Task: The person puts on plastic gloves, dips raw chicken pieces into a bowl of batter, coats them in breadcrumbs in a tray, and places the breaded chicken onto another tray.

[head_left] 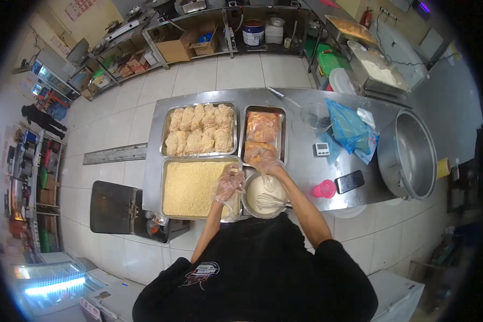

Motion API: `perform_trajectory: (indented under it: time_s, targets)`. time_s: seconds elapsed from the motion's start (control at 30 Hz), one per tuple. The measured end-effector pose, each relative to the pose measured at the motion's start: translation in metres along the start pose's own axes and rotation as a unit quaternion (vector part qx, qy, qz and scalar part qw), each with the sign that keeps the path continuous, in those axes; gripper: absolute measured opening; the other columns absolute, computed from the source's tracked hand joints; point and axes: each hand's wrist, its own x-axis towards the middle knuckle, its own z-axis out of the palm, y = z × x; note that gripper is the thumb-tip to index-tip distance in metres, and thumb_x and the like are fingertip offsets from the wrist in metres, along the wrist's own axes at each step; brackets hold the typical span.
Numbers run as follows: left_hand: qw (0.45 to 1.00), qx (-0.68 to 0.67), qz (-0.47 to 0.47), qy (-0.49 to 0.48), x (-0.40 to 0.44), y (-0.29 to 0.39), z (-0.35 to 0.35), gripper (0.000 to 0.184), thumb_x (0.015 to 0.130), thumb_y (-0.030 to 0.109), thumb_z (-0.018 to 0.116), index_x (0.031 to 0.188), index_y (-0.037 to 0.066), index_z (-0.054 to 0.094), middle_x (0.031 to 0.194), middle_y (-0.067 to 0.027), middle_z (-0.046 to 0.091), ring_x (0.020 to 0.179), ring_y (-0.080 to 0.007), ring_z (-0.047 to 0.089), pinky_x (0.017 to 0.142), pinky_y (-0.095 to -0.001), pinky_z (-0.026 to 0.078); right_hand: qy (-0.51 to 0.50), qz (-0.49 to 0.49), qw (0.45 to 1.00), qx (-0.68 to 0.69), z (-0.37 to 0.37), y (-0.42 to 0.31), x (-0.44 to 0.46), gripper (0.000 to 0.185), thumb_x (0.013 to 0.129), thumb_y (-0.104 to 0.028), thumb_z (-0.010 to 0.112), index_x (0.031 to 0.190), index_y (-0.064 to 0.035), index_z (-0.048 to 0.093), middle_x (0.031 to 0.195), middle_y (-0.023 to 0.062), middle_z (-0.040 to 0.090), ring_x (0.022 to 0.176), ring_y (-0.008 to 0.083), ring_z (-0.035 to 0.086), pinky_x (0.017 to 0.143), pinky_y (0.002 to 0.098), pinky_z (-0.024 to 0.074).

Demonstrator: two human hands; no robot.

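My left hand (pixel 229 183), in a clear plastic glove, hovers at the right edge of a steel tray of pale yellow crumbs (pixel 190 188). Its fingers are loosely bent and apart, with no object visible in them. My right hand (pixel 267 159), also gloved, reaches into the near end of a narrow tray and closes on a piece of orange marinated meat (pixel 256 151); the glove partly hides the fingers. More marinated meat (pixel 262 126) lies farther back. Below my right wrist sits a bowl of white batter (pixel 260 189) with a wire whisk (pixel 271 202) in it.
Crumb-coated pieces (pixel 199 129) fill the back left tray. To the right are a strainer (pixel 315 116), blue plastic bag (pixel 349 126), small white timer (pixel 321 149), pink cup (pixel 324 189), phone (pixel 350 182) and large metal pot (pixel 413 155). A black bin (pixel 112 206) stands left of the table.
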Motion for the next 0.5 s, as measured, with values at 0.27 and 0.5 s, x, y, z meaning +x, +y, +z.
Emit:
perform_trajectory:
  time_s: [0.27,0.5]
  targets:
    - [0.963,-0.263,0.058,-0.026,-0.005,0.099,0.067,0.051,0.085,0.027,0.064,0.125,0.006,0.041,0.103,-0.0095,0.056,0.078,-0.0156,0.060,0.060,-0.0257,0.052,0.042,-0.068,0.892,0.445,-0.065,-0.082,-0.037,0.024,0.082,-0.002,0.064,0.102,-0.0065,0.052,0.096,0.0042,0.057,0.091,0.0120,0.054,0.081,0.0259,0.0458]
    - [0.966,-0.193,0.161,-0.053,-0.067,0.217,0.086,0.028,0.089,0.014,0.057,0.111,-0.002,0.050,0.085,-0.0067,0.060,0.069,-0.0119,0.058,0.057,-0.0241,0.049,0.273,-0.107,0.907,0.300,-0.127,-0.191,-0.106,0.034,0.074,0.006,0.069,0.101,0.0015,0.050,0.094,0.0092,0.057,0.086,0.0138,0.058,0.072,0.0252,0.0512]
